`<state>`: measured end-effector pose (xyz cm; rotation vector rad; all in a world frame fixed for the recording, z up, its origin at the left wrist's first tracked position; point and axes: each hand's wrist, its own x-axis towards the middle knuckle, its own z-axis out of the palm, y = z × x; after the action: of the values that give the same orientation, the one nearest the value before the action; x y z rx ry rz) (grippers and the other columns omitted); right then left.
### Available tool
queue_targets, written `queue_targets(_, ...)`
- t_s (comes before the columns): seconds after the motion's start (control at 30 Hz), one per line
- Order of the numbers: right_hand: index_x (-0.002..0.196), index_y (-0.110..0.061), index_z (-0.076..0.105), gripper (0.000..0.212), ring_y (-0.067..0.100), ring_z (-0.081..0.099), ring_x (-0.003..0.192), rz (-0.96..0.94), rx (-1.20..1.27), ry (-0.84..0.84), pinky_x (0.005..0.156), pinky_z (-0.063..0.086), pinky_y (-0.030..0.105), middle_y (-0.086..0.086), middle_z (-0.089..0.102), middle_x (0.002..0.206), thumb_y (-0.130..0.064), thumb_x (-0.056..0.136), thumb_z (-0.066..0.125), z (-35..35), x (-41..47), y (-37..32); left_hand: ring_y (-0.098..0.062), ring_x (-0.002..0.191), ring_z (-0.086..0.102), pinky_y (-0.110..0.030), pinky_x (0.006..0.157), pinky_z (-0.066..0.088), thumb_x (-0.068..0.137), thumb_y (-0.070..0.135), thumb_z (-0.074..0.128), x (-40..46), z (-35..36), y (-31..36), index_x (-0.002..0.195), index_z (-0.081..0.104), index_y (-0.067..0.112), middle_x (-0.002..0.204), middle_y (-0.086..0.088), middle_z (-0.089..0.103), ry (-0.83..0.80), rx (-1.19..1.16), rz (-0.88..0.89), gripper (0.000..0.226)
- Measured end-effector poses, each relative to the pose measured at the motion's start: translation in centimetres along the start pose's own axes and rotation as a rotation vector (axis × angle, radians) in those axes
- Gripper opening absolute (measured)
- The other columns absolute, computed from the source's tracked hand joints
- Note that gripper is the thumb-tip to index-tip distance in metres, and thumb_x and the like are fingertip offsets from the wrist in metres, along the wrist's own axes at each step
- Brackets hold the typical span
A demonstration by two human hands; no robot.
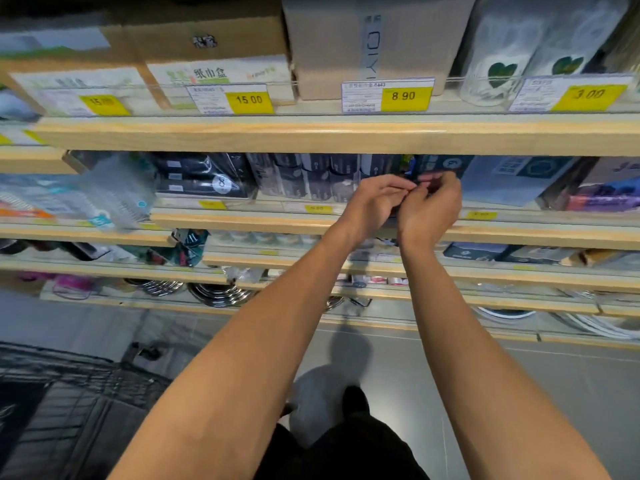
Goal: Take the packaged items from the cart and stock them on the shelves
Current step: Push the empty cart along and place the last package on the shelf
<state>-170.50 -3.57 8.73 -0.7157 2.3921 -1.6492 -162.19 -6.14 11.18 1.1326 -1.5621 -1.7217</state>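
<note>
1. Nearest, at lower left, the dark mesh cart [65, 407] stands on the grey floor; what it holds cannot be made out.
2. Both forearms reach up and forward to the second shelf [277, 221]. The left hand [375, 204] and right hand [433, 211] meet there, fingertips touching one another.
3. Their fingers are curled and pinch the lower edge of a dark blue packaged item [441, 165], which stands at the shelf front between a row of dark packs [322, 178] on its left and a pale blue pack [509, 178] on its right.
4. The item seems upright, printed face towards the aisle. Its top is hidden under the shelf above, so its long axis cannot be told for certain; probably vertical.
5. Risk, as I judge it: held only by its bottom edge, the pack may tip forward off the lip, or nudge its neighbours out of line if pushed in crooked.
6. Farthest, the top shelf carries cardboard boxes [214, 53] and yellow price tags [403, 95].
</note>
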Motion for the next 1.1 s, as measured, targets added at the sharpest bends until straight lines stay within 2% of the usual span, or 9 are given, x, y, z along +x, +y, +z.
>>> queue_targets(0.17,0.084,-0.015,0.060,0.014,0.015,0.056,0.074,-0.148,0.216,-0.119,0.064,0.038,0.024,0.002,0.064,0.083,-0.006,0.083,0.050,4.3,-8.1,-3.0,-0.018,0.078,0.064,-0.023,0.072,0.056,0.089,-0.011,0.051,-4.6,-8.5,-1.1,0.088,0.069,-0.002,0.083,-0.011,0.067,0.315,0.022,0.038,0.020)
queue_targets(0.23,0.083,-0.014,0.062,0.014,0.013,0.056,0.066,-0.114,0.298,-0.291,0.059,0.042,0.029,-0.003,0.062,0.073,-0.004,0.084,0.052,6.8,-11.4,-3.7,-0.018,0.073,0.062,-0.027,0.069,0.059,0.093,-0.008,0.048,-6.3,-13.3,-1.9,0.082,0.066,0.005,0.079,-0.008,0.065,0.495,-0.046,0.042,0.025)
queue_targets(0.33,0.090,-0.012,0.067,0.015,0.014,0.056,0.064,-0.265,0.241,-0.573,0.057,0.050,0.034,-0.009,0.061,0.072,0.001,0.090,0.059,10.6,-15.9,-4.7,-0.021,0.081,0.062,-0.039,0.077,0.056,0.096,0.006,0.051,-7.7,-21.1,-3.2,0.087,0.063,0.017,0.087,-0.004,0.066,0.791,-0.095,0.020,0.019)
queue_targets(0.4,0.096,-0.008,0.070,0.012,0.015,0.057,0.070,-0.376,0.154,-0.631,0.059,0.045,0.020,0.000,0.068,0.081,-0.002,0.090,0.060,12.7,-17.8,-5.7,-0.017,0.078,0.056,-0.035,0.074,0.048,0.096,0.013,0.053,-8.1,-25.4,-3.6,0.097,0.059,0.018,0.087,-0.001,0.060,0.913,-0.132,-0.021,0.008)
queue_targets(0.6,0.098,-0.014,0.071,0.015,0.007,0.057,0.070,-0.359,0.007,-0.724,0.059,0.038,0.016,-0.007,0.066,0.086,-0.013,0.088,0.058,18.1,-24.0,-10.2,-0.025,0.090,0.068,-0.046,0.089,0.055,0.081,0.024,0.057,-9.9,-35.3,-6.1,0.083,0.062,0.028,0.088,0.000,0.069,0.924,-0.078,-0.040,0.007)
queue_targets(0.73,0.095,-0.016,0.069,0.008,0.005,0.060,0.072,-0.328,-0.013,-0.877,0.072,0.051,0.022,-0.007,0.066,0.083,-0.017,0.087,0.070,22.0,-30.9,-11.7,-0.023,0.084,0.066,-0.037,0.077,0.053,0.072,0.026,0.058,-13.9,-41.2,-8.4,0.075,0.061,0.024,0.084,-0.004,0.068,0.971,-0.171,-0.081,0.005)
queue_targets(0.87,0.101,-0.014,0.068,0.018,0.011,0.062,0.081,-0.229,-0.022,-0.892,0.079,0.054,0.030,-0.002,0.068,0.093,-0.020,0.085,0.076,25.8,-36.4,-12.4,-0.024,0.086,0.063,-0.041,0.083,0.054,0.078,0.020,0.066,-17.0,-48.9,-10.5,0.086,0.054,0.026,0.088,-0.004,0.064,1.059,-0.253,-0.134,0.016)
queue_targets(0.97,0.103,-0.013,0.065,0.023,0.009,0.059,0.080,-0.234,-0.076,-0.790,0.078,0.050,0.026,0.000,0.068,0.103,-0.016,0.084,0.078,27.4,-38.3,-13.0,-0.020,0.082,0.060,-0.031,0.072,0.053,0.085,0.013,0.070,-17.5,-53.3,-11.6,0.103,0.052,0.021,0.093,-0.002,0.061,0.963,-0.208,-0.228,0.027)
queue_targets(1.1,0.112,-0.009,0.060,0.035,0.019,0.060,0.084,-0.301,-0.119,-0.617,0.077,0.050,0.031,0.006,0.061,0.111,-0.009,0.080,0.074,29.7,-38.3,-14.0,-0.029,0.108,0.065,-0.044,0.098,0.053,0.078,0.024,0.081,-16.2,-55.6,-13.5,0.125,0.050,0.013,0.116,-0.011,0.063,0.742,0.004,-0.322,0.058)
